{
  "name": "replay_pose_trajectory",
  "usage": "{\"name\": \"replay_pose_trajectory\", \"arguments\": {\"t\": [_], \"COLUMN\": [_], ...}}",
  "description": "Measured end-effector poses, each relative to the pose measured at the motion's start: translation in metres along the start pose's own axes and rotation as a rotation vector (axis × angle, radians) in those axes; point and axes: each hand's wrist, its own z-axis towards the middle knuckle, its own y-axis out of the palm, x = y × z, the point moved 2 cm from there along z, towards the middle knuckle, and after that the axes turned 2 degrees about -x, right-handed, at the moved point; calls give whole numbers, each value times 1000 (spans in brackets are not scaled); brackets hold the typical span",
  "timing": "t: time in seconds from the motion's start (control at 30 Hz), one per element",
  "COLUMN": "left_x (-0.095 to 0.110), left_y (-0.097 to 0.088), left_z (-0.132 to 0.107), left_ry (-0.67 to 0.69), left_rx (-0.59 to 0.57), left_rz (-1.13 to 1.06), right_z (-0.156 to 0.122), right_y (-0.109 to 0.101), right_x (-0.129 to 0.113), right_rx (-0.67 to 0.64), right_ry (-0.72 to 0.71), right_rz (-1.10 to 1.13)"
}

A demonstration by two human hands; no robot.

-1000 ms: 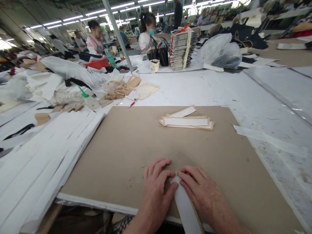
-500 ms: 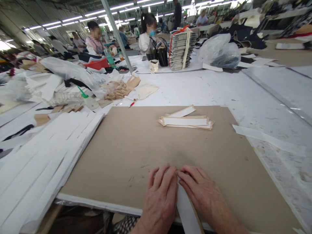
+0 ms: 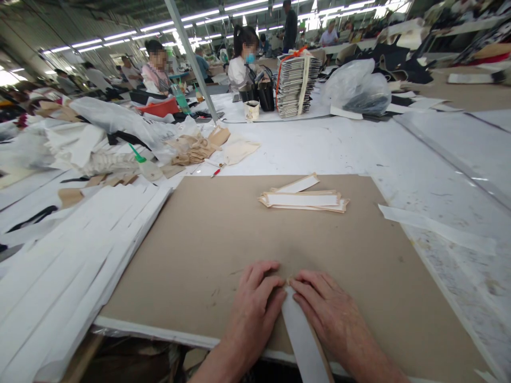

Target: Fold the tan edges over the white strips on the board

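Observation:
My left hand (image 3: 253,314) and my right hand (image 3: 333,314) rest on a tan cardboard board (image 3: 239,250), their fingertips meeting at the near end of a white strip with a tan edge (image 3: 303,340). That strip runs from between my hands over the board's front edge. Farther up the board, beyond my reach, lies a small stack of white-faced strips on tan backing (image 3: 303,199). Under my fingers, the strip's tip is partly hidden.
A deep pile of long white strips (image 3: 80,266) lies left of the board. One loose white strip (image 3: 435,226) lies to its right. Beyond are tan pieces, plastic bags, a tied stack of samples, and seated co-workers at other tables.
My left hand has shifted left and slightly up, baring more of the strip between my hands. The strip stays under my fingertips, and the view has tilted slightly.

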Motion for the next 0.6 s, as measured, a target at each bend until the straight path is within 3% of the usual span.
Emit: {"name": "replay_pose_trajectory", "arguments": {"t": [0.47,0.6], "left_x": [11,11], "left_y": [6,2], "left_z": [-4,-3], "left_ry": [210,206], "left_rx": [-54,-109], "left_rz": [377,328], "right_z": [-1,-3], "right_y": [1,2], "right_x": [3,3], "right_rx": [25,5], "right_ry": [-44,-61], "right_rz": [31,4]}}
